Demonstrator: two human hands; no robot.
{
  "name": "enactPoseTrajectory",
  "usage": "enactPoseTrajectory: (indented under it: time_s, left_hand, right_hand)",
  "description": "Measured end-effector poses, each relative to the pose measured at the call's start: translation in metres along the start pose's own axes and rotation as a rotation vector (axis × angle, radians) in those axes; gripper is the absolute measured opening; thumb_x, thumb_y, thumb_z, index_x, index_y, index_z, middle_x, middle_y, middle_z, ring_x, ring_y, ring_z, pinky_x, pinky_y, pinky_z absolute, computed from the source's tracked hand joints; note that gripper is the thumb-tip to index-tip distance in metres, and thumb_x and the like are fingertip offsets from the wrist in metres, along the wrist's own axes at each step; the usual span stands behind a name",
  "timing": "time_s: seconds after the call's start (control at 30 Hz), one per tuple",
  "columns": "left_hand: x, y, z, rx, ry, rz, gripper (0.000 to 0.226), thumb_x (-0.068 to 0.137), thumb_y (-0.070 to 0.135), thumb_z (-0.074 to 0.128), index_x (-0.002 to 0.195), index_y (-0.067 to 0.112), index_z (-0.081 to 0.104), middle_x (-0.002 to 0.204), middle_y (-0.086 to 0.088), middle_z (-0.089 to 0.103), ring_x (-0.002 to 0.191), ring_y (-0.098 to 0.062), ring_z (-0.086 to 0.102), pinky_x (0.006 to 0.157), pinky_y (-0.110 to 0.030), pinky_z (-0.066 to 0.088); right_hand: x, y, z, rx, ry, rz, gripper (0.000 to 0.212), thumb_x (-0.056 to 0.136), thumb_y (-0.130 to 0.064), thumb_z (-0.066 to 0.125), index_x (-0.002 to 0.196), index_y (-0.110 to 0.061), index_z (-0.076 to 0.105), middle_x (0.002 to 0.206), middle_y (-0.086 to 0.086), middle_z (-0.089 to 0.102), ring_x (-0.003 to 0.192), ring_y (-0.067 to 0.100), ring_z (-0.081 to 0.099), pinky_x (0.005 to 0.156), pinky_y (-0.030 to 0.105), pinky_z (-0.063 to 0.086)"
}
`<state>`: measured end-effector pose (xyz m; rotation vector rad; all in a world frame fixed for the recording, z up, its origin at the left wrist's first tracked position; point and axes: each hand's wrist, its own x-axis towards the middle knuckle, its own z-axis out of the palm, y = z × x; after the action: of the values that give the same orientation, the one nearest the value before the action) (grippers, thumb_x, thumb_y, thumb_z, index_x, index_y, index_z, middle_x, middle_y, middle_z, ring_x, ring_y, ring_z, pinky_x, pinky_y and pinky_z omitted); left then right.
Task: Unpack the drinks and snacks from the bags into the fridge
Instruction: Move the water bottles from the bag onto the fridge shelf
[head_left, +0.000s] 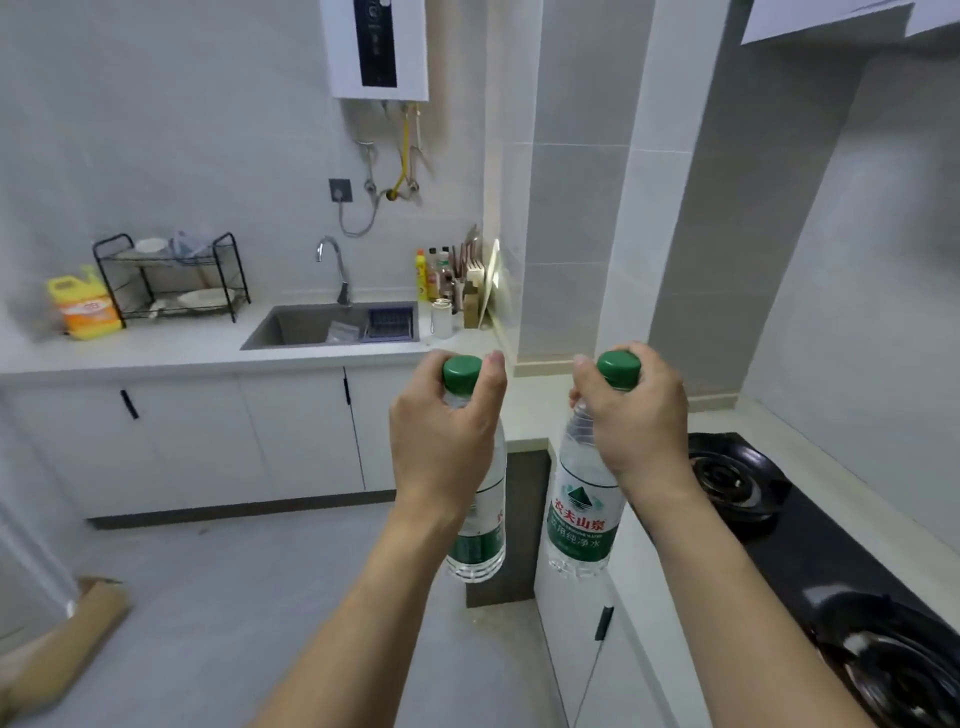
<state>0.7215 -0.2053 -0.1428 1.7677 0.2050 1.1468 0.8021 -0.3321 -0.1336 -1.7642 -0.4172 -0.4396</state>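
Head view: the left hand (441, 441) pinches the neck of one clear plastic water bottle with a green cap and green label (480, 525), and the right hand (639, 421) does likewise with a second bottle of the same kind (584, 509). Both bottles hang roughly upright below the grip, caps uppermost, side by side over the floor, the right one just beside the white worktop (649, 530). No fridge or bag is identifiable in view, so the direction of carry cannot be judged; the left bottle's label is largely hidden behind the wrist.

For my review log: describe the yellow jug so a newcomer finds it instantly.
Start at the sink set in the white counter, then go left past the black dish rack. The yellow jug stands at the rack's left end, the only yellow container there, with an orange label.
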Motion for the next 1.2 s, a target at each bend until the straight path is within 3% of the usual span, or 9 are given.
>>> enactPoseTrajectory:
  time_s: [0.27, 0.43, 0.67, 0.8, 1.07, 1.2]
  left_hand:
    - [0.01, -0.012, -0.072, 0.122, 0.195, -0.023, 0.028, 0.093, 0.037, 0.062, 0.075, 0.016, 0.059, 0.066, -0.001, 0.064, 0.062, -0.017, 0.06, 0.057, -0.03, 0.048]
    - [0.007, -0.016, -0.109, 0.218, 0.344, -0.049, 0.032, 0.093, 0.038, 0.062, 0.075, 0.012, 0.059, 0.066, -0.004, 0.064, 0.063, -0.02, 0.06, 0.06, -0.036, 0.049]
    - [-0.011, -0.012, -0.16, 0.369, 0.536, -0.074, 0.03, 0.092, 0.038, 0.063, 0.077, 0.012, 0.06, 0.066, -0.004, 0.065, 0.063, -0.018, 0.062, 0.061, -0.035, 0.05]
    - [-0.025, -0.004, -0.189, 0.458, 0.63, -0.075, 0.031, 0.092, 0.038, 0.063, 0.075, 0.013, 0.059, 0.066, -0.003, 0.065, 0.063, -0.017, 0.061, 0.06, -0.03, 0.048]
    - [-0.064, 0.016, -0.261, 0.618, 0.828, -0.094, 0.036, 0.092, 0.044, 0.061, 0.075, 0.012, 0.059, 0.067, -0.003, 0.065, 0.066, -0.021, 0.061, 0.064, -0.034, 0.049]
    - [-0.089, 0.031, -0.302, 0.705, 0.921, -0.091, 0.035, 0.092, 0.044, 0.061, 0.074, 0.013, 0.059, 0.067, -0.002, 0.066, 0.067, -0.017, 0.061, 0.062, -0.027, 0.047]
  right_hand:
    - [-0.013, -0.03, 0.076, 0.12, -0.214, -0.071, 0.017, 0.088, -0.032, 0.065, 0.079, -0.02, 0.058, 0.074, 0.001, 0.068, 0.071, 0.02, 0.065, 0.064, 0.029, 0.052]
    - [-0.025, -0.046, 0.115, 0.208, -0.354, -0.106, 0.014, 0.089, -0.032, 0.064, 0.082, -0.021, 0.059, 0.075, 0.003, 0.067, 0.07, 0.019, 0.064, 0.066, 0.034, 0.055]
    - [-0.055, -0.071, 0.16, 0.315, -0.535, -0.158, 0.018, 0.089, -0.033, 0.064, 0.082, -0.017, 0.059, 0.074, 0.002, 0.066, 0.069, 0.016, 0.063, 0.062, 0.027, 0.052]
    - [-0.077, -0.089, 0.181, 0.386, -0.633, -0.168, 0.018, 0.088, -0.033, 0.065, 0.08, -0.018, 0.059, 0.07, 0.001, 0.067, 0.066, 0.017, 0.064, 0.064, 0.034, 0.054]
    - [-0.142, -0.138, 0.218, 0.519, -0.86, -0.206, 0.02, 0.088, -0.032, 0.065, 0.079, -0.016, 0.058, 0.07, 0.005, 0.067, 0.067, 0.022, 0.064, 0.068, 0.043, 0.056]
    - [-0.184, -0.164, 0.235, 0.579, -0.974, -0.235, 0.022, 0.088, -0.033, 0.065, 0.081, -0.013, 0.059, 0.072, 0.007, 0.066, 0.069, 0.026, 0.064, 0.069, 0.045, 0.056]
